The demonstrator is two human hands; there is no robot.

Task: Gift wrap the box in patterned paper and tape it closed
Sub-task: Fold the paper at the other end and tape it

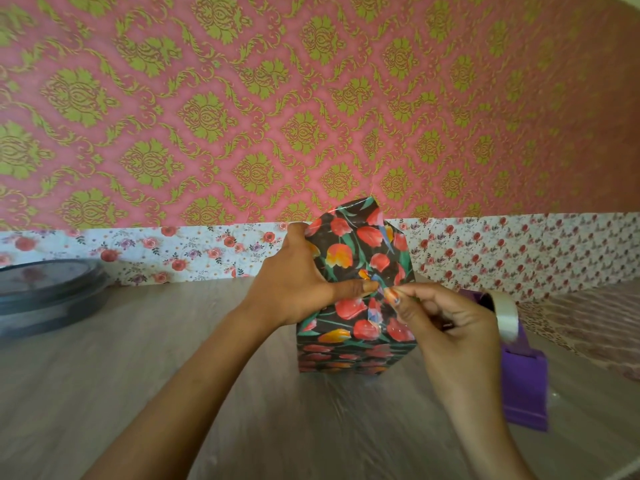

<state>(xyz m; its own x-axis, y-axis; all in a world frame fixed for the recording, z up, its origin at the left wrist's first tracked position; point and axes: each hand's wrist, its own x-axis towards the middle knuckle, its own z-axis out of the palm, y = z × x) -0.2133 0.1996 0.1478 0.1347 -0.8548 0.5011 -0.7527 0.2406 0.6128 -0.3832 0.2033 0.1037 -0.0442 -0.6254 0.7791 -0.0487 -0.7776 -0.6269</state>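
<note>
If the left hand [298, 282] clasping the box [356, 341] slips, the flap [360, 306] lifts before the right hand [446, 323] at four o'clock, pinching maybe tape, lands.

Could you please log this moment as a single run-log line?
phase: seam taping | left hand grips wrapped box, thumb on seam | right hand pinches at seam, contents unclear | tape dispenser right of box

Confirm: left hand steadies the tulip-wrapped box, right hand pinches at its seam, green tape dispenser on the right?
Wrong colour: the head view shows the tape dispenser is purple, not green. Left hand steadies the box, right hand pinches at its seam, dispenser on the right.
</note>
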